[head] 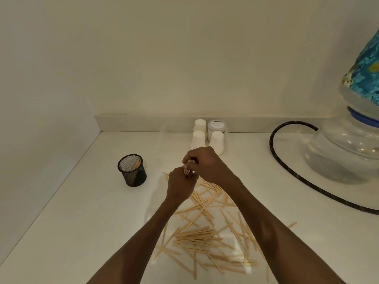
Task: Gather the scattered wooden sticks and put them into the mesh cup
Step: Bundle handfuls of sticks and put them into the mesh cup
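I see both of my hands meeting above the white worktop [71, 222], just to the right of the black mesh cup [132, 171]. My left hand [180, 186] has its fingers curled round a small bundle of wooden sticks [187, 172], whose pale ends poke up out of the fist. My right hand [205, 162] arches over the top of that bundle, fingers bent and pinching at the stick ends, apparently squaring them up or adding to them. I cannot count how many sticks are held.

The mesh cup stands upright and already holds a few sticks leaning against its far wall. Most of the scattered sticks [205, 236] lie in a loose, crisscrossed heap to the right of the cup and nearer to me, under my forearms.

To do this step well, I judge that I should tap the bundle's ends level, keep the left grip firm so none slide out, then carry it left to the cup and lower it in end first, so the light cup does not tip.

Farther right of the cup stand three upturned white paper cups [198, 138] beside a lidded jar [217, 126], a black hose [287, 160] and a large clear water bottle [344, 152].
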